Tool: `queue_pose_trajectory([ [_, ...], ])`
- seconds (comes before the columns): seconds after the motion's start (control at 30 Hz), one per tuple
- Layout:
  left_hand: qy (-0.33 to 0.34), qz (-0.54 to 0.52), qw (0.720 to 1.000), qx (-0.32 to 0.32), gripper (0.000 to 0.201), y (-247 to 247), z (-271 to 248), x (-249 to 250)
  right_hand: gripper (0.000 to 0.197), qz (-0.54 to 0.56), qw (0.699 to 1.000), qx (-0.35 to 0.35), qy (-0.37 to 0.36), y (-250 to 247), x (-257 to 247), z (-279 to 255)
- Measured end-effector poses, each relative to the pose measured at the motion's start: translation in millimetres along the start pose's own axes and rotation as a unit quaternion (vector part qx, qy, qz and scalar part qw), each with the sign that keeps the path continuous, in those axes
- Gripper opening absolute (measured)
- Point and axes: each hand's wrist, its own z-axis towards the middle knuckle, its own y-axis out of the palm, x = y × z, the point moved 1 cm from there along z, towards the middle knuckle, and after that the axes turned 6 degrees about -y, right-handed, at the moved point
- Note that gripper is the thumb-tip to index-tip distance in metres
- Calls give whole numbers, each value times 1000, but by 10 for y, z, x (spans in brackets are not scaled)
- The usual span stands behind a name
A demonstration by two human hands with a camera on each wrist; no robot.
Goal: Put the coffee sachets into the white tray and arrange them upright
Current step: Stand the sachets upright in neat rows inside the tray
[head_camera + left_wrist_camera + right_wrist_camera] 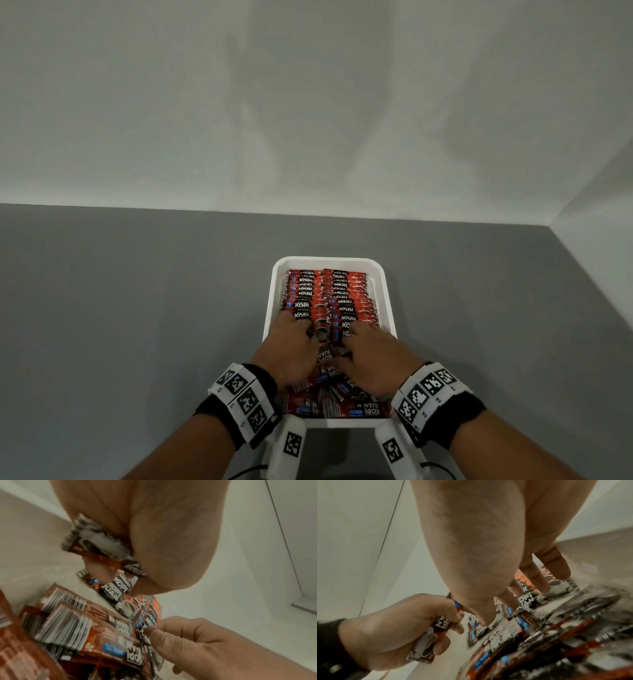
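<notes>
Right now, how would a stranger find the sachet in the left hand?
Find the white tray on the grey table. At its near end, the left hand grips one coffee sachet. Unlike the loose pile, it is lifted and wrapped by fingers.

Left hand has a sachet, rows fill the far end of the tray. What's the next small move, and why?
Probably stand the sachet gripped in the left hand upright against the near end of the left row. The upright rows stop right at the hands, loose sachets lie flat in the near part of the white tray, and the right hand rests on the right row's front.
</notes>
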Motion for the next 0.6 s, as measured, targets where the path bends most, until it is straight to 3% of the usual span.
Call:
queue_pose_trajectory([
  [0.07, -51, -141, 989, 8, 29, -81, 1, 28, 40, 42, 999, 23, -4, -85, 5, -3],
  [0.13, -88, -305, 948, 3, 27, -137, -19, 65, 33, 113, 990, 79, -17, -233, -41, -7],
  [0.27, -53, -498, 866, 0, 19, -206, -50, 206, 17, 334, 932, 138, -16, -453, -210, 4],
  [0.33, -61, -532, 844, 22, 14, -234, -17, 205, 20, 355, 919, 171, -8, -481, -187, 36],
  [0.43, -87, -553, 827, 48, 11, -280, 4, 142, 21, 339, 923, 182, 8, -539, -91, 73],
  [0.6, -117, -519, 843, 77, 13, -278, 34, 14, 23, 270, 950, 154, 1, -584, -56, 172],
])
